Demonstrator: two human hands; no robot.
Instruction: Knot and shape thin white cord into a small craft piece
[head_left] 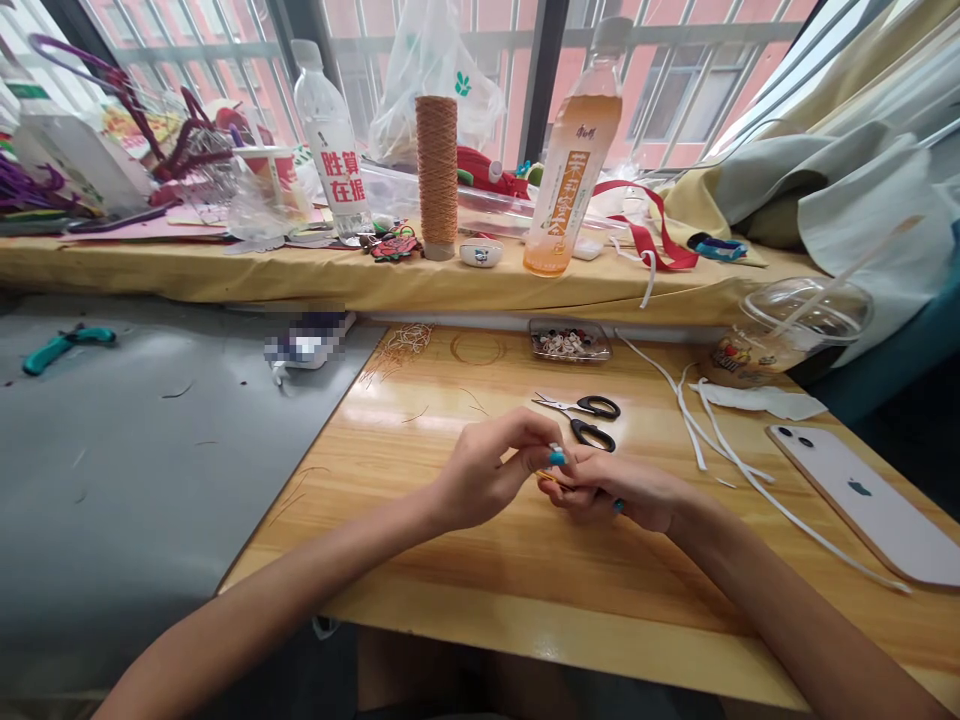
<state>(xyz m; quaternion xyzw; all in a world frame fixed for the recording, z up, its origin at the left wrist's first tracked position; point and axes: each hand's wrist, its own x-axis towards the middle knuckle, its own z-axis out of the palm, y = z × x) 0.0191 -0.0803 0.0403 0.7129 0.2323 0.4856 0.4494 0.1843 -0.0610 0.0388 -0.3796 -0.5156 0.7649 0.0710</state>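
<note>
Over the wooden table, my left hand [487,470] is closed in a pinch, thumb and forefinger together, with a small whitish bit showing at the tips that I cannot make out. Touching it, my right hand [619,485] has its fingers curled around a thin orange cord [553,479], of which only a short piece shows. The rest is hidden by the fingers. Just beyond the hands lie black-handled scissors [592,408], blades apart. A clear tray [571,342] of small red, white and dark pieces stands farther back.
White cords [697,420] and a phone [862,500] lie at right, near a lidded plastic cup [780,330]. Thread scraps [405,345] lie back left, teal pliers [69,346] on the grey surface. The ledge holds an orange-brown thread spool [436,175] and bottles [574,160].
</note>
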